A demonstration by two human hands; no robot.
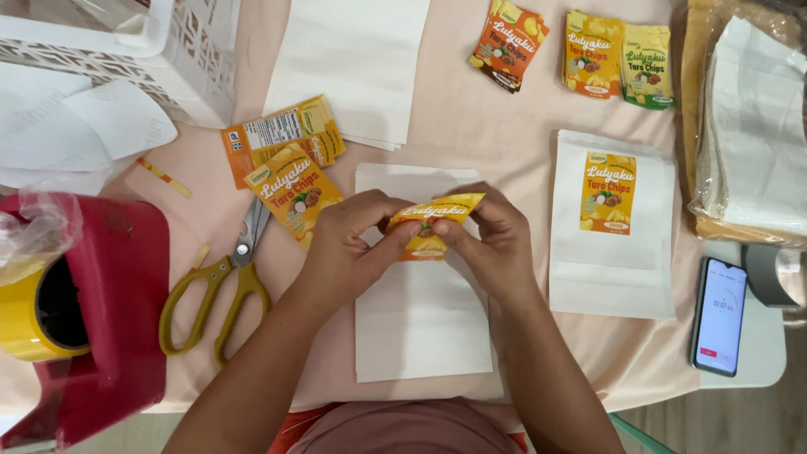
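One white pouch [611,223] to our right already wears its label, while we pinch the next orange sticker [433,225] between left hand [349,244] and right hand [496,240] above the bare pouch [420,328], more stickers [290,181] waiting nearby.

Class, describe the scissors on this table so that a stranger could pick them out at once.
Start at the big red tape dispenser at the table's left edge. Just right of it, left of the left hand, lie the yellow-handled metal scissors, blades closed and pointing up toward the orange labels. Nothing else nearby has looped handles.
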